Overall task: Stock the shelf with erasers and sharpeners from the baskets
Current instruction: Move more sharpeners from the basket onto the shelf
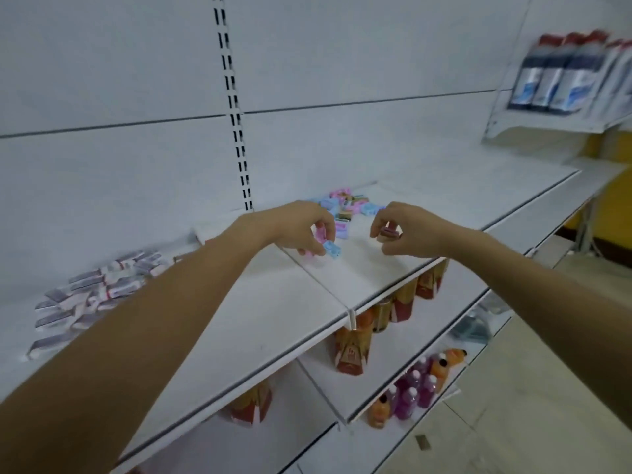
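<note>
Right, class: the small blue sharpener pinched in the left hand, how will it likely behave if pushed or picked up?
The blue sharpener is probably light: the left hand pinches it at the fingertips alone. Its boxy shape suggests it would slide, not roll, on the smooth shelf. It looks like rigid plastic, so likely stiff.

The left hand [294,227] is hiding most of a pink sharpener [320,234]; blur is smearing the dark item [390,233] in the right hand [412,230] and the eraser pile [92,299]

This is looking like a shop. Long white shelves [273,319] are carrying rows of bottles [415,388], cartons [352,350] and packets [561,73].
</note>
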Demonstrator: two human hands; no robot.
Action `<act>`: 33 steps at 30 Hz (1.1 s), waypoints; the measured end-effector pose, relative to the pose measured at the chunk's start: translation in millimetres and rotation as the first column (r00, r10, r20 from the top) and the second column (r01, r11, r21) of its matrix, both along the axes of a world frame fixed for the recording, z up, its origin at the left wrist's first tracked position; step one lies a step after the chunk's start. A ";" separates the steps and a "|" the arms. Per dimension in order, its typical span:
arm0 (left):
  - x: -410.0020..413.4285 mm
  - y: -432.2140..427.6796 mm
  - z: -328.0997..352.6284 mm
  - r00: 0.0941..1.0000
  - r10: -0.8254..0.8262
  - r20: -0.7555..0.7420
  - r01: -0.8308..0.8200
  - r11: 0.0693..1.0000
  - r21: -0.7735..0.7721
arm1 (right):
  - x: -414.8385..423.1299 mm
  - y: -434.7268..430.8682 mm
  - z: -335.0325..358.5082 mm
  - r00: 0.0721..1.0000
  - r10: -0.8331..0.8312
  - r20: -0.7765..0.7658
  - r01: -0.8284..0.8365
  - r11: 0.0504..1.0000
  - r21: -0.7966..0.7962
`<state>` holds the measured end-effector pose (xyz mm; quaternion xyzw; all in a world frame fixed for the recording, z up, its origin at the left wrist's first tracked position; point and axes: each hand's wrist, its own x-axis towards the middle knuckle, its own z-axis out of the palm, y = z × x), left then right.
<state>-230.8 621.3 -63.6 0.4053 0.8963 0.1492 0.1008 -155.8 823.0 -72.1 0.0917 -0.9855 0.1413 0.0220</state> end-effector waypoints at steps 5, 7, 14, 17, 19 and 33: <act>-42.7 50.9 -5.3 0.997 -0.071 -0.041 0.070 0.997 -0.010 | -43.0 38.3 -0.3 0.999 -0.037 0.003 0.037 0.999 0.024; -55.1 68.2 -6.0 0.993 -0.105 -0.060 0.105 0.994 -0.009 | -55.5 53.0 -3.7 0.999 -0.053 -0.011 0.053 0.999 0.009; -77.0 98.7 -17.3 0.985 -0.132 -0.111 0.126 0.990 -0.059 | -97.5 75.9 -16.0 0.997 0.004 -0.075 -0.010 0.996 -0.083; -81.4 102.9 -21.9 0.989 -0.073 -0.129 0.062 0.994 -0.088 | -119.5 80.2 -20.3 0.987 0.097 -0.127 -0.116 0.981 -0.153; -84.2 101.3 -27.4 0.990 -0.031 -0.134 0.016 0.994 -0.113 | -131.9 81.9 -22.6 0.975 0.177 -0.132 -0.200 0.963 -0.181; -43.5 91.2 -66.1 0.883 0.365 -0.294 -0.377 0.926 0.017 | -145.5 85.4 -64.5 0.808 0.486 -0.331 -0.553 0.820 -0.147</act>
